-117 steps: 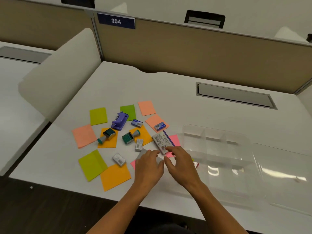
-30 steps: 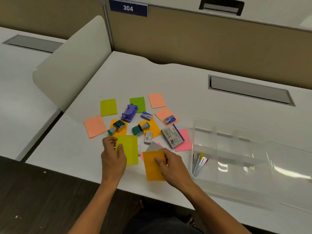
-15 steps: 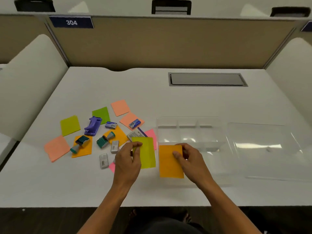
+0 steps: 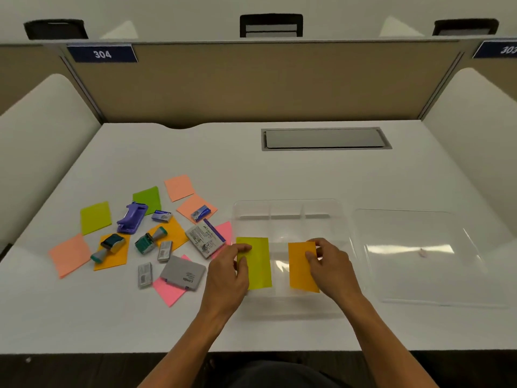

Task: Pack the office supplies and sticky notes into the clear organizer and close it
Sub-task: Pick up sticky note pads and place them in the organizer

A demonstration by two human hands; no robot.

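Two sticky notes are held over the clear organizer, the yellow-green note pinched by the left hand, the orange note by the right hand, seemingly so both can be laid in together; its lid lies open alongside.

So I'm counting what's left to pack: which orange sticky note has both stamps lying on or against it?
Neither: each stamp lies on its own orange note. The third is pinched in the right hand.
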